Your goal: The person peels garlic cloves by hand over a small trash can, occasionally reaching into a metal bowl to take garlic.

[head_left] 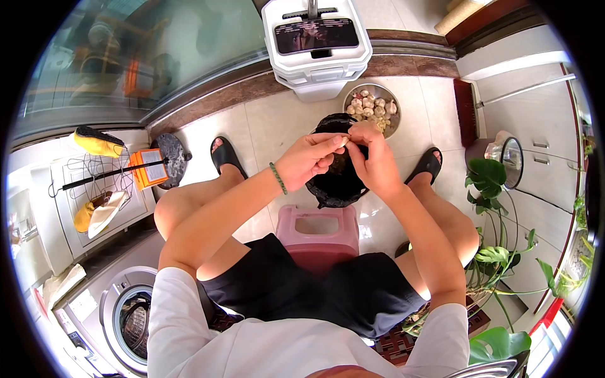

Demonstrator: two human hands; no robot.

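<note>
My left hand (310, 159), with a green bead bracelet at the wrist, pinches a small pale garlic clove (344, 142) between thumb and fingers. My right hand (376, 162) meets it from the other side, its thumb and fingertips closed on the same clove. Both hands are above a bin lined with a black bag (334, 192), whose inside is dark. Just behind them on the floor is a round metal bowl (396, 130) holding several garlic bulbs (367, 103) and some loose cloves.
A pink stool (317, 236) stands between my legs. Beyond the bin is a white container (318, 69) with a phone (316, 36) on top. Leafy plants (498, 252) are at the right; a wire rack, an orange box (149, 169) and a washing machine (129, 315) are at the left.
</note>
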